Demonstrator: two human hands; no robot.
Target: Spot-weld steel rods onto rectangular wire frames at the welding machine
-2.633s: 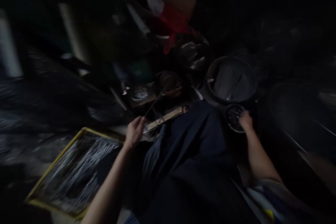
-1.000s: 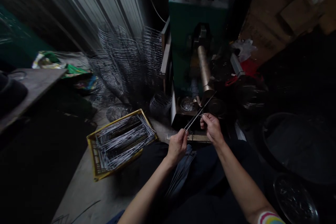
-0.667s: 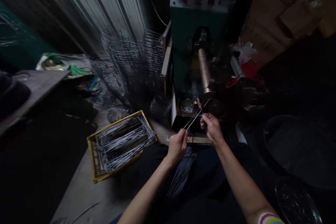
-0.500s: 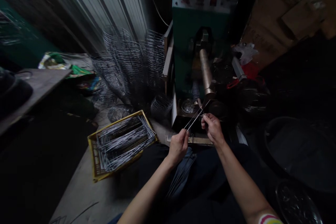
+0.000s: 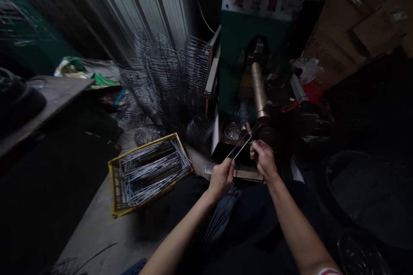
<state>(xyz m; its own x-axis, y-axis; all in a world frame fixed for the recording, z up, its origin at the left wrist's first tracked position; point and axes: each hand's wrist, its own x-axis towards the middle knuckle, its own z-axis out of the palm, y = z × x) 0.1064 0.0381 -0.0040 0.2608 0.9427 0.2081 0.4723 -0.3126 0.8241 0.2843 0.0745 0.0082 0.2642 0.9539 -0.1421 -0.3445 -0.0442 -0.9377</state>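
Note:
My left hand (image 5: 221, 177) is closed round the near end of a thin bent wire piece (image 5: 241, 148), whose far end reaches the electrode tips (image 5: 248, 129) of a green machine (image 5: 234, 30). Close to those tips, my right hand (image 5: 263, 157) is pinched; what its fingers hold is too small to make out. A round dish of small metal bits (image 5: 232, 131) sits left of the tips. More bent wires (image 5: 219, 217) lie across my lap, below my left hand.
A yellow crate (image 5: 115, 189) of wire pieces stands at the left. Behind it rise stacks of wire rings (image 5: 164, 73). A board table (image 5: 61, 94) is at far left, cardboard (image 5: 338, 47) at upper right, and a dark round tub (image 5: 332, 180) at right.
The surroundings have shifted slightly in the view as the camera moved. Both hands keep almost the same pose, and the wire's far end now appears a little nearer the electrode tips.

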